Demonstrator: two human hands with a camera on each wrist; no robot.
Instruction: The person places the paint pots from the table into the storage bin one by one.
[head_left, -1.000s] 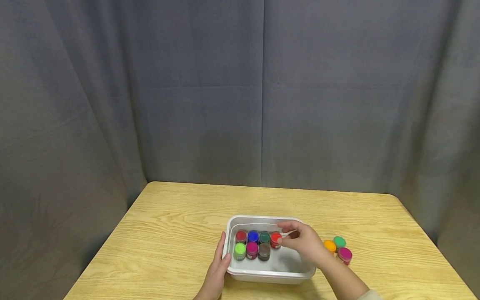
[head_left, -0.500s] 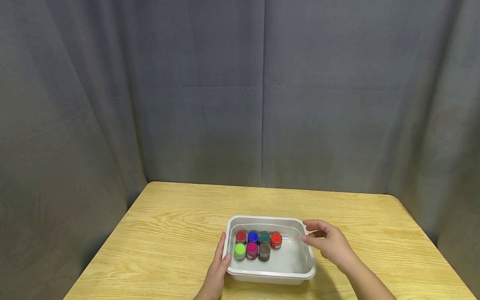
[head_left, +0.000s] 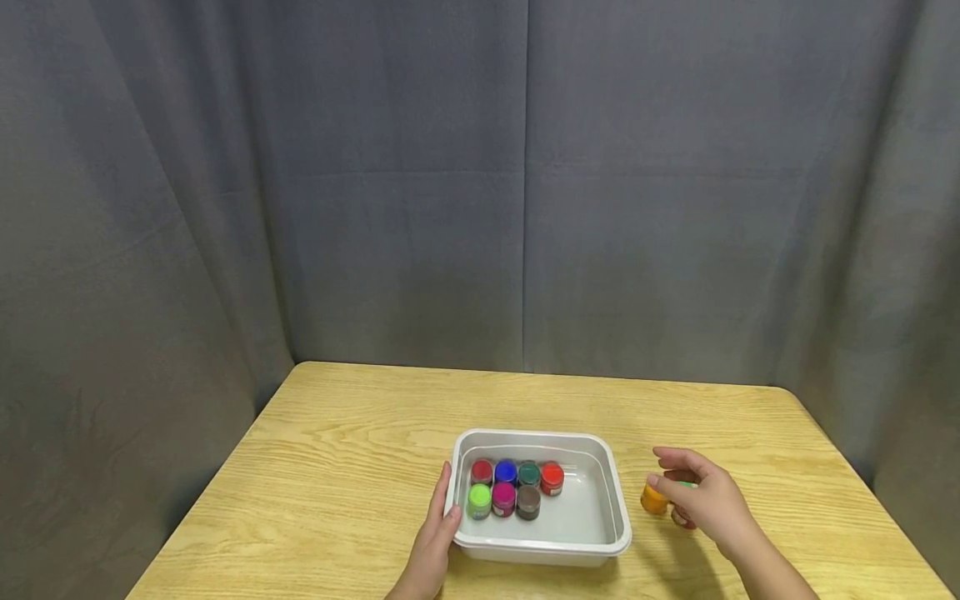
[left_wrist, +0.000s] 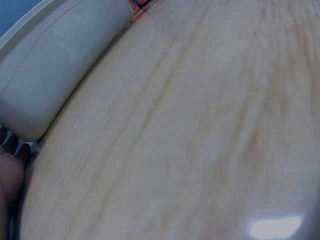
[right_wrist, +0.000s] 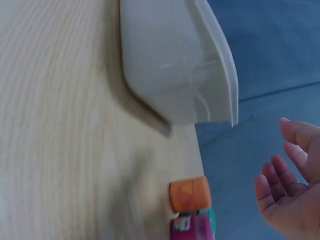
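Observation:
A white plastic basin [head_left: 543, 547] holds two rows of small paint jars on its left side. Dark red [head_left: 482, 472], blue, dark green and bright red [head_left: 552, 477] jars form the back row; lime [head_left: 480, 501], magenta and brown [head_left: 528, 502] ones form the front. My left hand [head_left: 430, 546] grips the basin's left end, thumb at the rim. Right of the basin, my right hand [head_left: 711, 502] hovers beside an orange jar [head_left: 654, 500], fingers loosely bent around nothing. It partly hides a green jar and a magenta jar [right_wrist: 192, 228] on the table.
The wooden table [head_left: 337, 467] extends around the basin, its far edge rounded at the corners. Grey curtains [head_left: 420, 208] hang behind it and at both sides. The basin's right half shows bare floor beside the jars.
My right hand has moved right, from the bright red jar in the basin, past the rim, to the loose jars on the table. The left hand stays at the basin.

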